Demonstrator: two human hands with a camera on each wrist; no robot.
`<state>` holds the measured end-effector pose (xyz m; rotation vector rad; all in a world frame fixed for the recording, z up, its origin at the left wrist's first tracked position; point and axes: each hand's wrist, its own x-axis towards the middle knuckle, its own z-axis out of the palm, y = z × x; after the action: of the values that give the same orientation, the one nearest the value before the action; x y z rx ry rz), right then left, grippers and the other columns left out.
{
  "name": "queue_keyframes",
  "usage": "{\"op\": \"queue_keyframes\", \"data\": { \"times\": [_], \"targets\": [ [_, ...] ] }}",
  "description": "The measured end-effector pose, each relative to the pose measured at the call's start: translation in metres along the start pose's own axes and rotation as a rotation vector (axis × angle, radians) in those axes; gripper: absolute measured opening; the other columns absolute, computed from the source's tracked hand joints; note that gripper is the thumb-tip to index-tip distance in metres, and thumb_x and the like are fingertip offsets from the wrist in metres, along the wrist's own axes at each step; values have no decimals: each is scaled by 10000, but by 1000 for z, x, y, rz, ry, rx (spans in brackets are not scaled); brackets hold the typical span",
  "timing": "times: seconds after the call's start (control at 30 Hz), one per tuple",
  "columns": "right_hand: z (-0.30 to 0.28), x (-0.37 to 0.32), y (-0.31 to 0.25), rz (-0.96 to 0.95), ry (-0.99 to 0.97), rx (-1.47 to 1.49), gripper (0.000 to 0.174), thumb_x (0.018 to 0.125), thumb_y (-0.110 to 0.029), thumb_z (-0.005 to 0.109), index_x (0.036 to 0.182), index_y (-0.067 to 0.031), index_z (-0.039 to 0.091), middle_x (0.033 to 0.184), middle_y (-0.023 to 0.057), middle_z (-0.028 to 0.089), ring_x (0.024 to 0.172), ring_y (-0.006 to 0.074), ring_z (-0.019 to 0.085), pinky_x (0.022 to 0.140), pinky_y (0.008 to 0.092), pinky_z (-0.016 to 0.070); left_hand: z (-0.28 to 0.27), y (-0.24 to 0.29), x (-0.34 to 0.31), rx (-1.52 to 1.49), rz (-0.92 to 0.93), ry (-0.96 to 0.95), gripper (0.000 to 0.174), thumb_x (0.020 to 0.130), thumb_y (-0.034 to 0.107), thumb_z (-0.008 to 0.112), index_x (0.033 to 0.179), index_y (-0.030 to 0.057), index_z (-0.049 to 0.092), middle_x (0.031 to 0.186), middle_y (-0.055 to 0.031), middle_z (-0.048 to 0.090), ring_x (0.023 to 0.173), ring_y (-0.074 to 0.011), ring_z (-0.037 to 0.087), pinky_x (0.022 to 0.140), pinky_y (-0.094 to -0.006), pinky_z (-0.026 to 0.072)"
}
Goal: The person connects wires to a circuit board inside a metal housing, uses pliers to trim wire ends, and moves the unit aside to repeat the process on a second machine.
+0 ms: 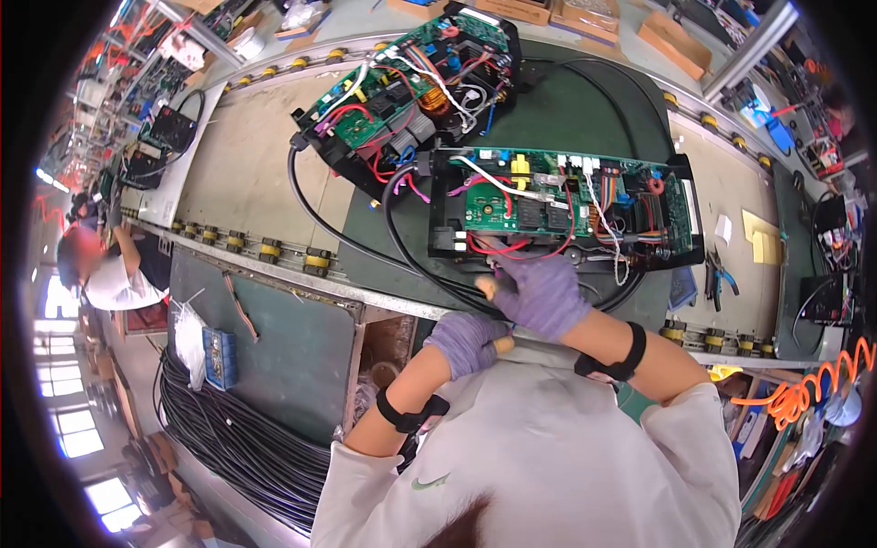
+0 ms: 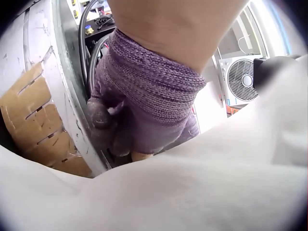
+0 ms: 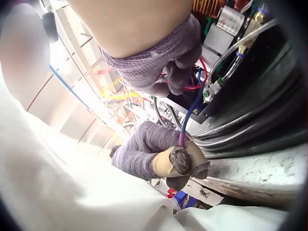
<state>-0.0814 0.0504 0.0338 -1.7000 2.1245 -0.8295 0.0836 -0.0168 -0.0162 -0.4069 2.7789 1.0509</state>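
Note:
An open device with a green circuit board (image 1: 489,212) and a black frame lies before the person, near the bench's front edge. The right hand (image 1: 544,297), in a purple knit glove, is at its near side. In the right wrist view its curled fingers (image 3: 178,79) meet at a red wire (image 3: 206,72). Below it the gloved left hand (image 1: 466,342) is close to the bench edge. Bare-looking, dark-tipped fingers of this left hand (image 3: 149,151) pinch a blue wire (image 3: 191,113) at its purple-sleeved end. The left wrist view mostly shows the glove's back (image 2: 149,86).
A second open device (image 1: 411,100) lies behind at the left. Thick black cables (image 1: 315,219) loop along the front. Pliers (image 1: 719,279) and yellow paper (image 1: 760,239) lie at the right. Roller rails (image 1: 269,249) line the bench. A cable bundle (image 1: 228,447) hangs at lower left; another person (image 1: 119,274) is at far left.

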Motion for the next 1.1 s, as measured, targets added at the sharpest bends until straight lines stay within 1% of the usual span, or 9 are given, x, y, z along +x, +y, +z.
{"op": "queue_keyframes", "data": {
  "times": [0.03,0.13,0.27,0.47,0.7,0.8,0.83,0.93,1.1],
  "targets": [
    [5,3,1,57,-115,-7,428,814,-399,681,1168,-159,653,762,65,672,653,275,655,604,397,515,0,0,2,-11,1,-5,251,854,334,630,977,130,712,897,-123,698,831,-339,658,745,-428,520],
    [38,12,10,-141,294,-118,397,818,-384,674,1139,-153,647,781,79,668,669,282,652,605,404,512,-1,-1,5,-44,14,19,263,841,343,661,970,122,725,893,-132,703,828,-345,660,745,-419,526],
    [32,19,12,2,41,-73,365,796,-351,690,1095,-144,655,864,87,673,782,284,653,659,405,509,2,-3,4,-85,75,140,264,820,327,699,969,111,728,897,-137,706,831,-339,668,742,-405,536],
    [29,22,15,-78,19,25,236,807,-285,663,985,-132,644,840,96,666,730,304,645,657,410,504,1,-7,1,-111,-5,159,282,800,317,737,967,89,730,876,-146,707,821,-340,674,740,-389,541],
    [3,8,11,-3,-290,118,373,937,-412,466,888,-87,640,797,159,666,758,341,653,668,461,507,-34,5,-6,-117,-233,68,277,836,290,697,1003,68,701,863,-165,695,789,-327,673,720,-385,530],
    [-2,8,12,37,-267,37,403,967,-406,405,860,-98,641,784,147,665,740,346,651,666,461,504,-33,-2,-8,-424,-133,276,295,863,284,680,1006,27,690,791,-168,673,736,-285,672,694,-350,525],
    [6,11,13,-39,-122,-27,365,949,-404,430,901,-129,665,791,124,677,751,325,664,667,459,509,-21,1,2,-699,26,562,356,892,323,651,1020,-8,686,750,-60,644,636,-135,573,587,-297,468],
    [12,13,11,32,-305,-129,284,900,-375,508,959,-161,685,810,88,692,762,294,678,657,470,516,-31,-1,3,-694,-288,528,421,937,381,579,980,-28,671,662,-140,603,599,-219,545,557,-372,436],
    [25,2,28,-63,-23,-389,230,786,-232,633,948,-85,704,781,133,692,746,318,684,601,439,533,-12,-10,29,-700,-527,641,524,925,434,611,699,-35,671,521,-158,569,492,-248,562,518,-395,429]
  ]
}}
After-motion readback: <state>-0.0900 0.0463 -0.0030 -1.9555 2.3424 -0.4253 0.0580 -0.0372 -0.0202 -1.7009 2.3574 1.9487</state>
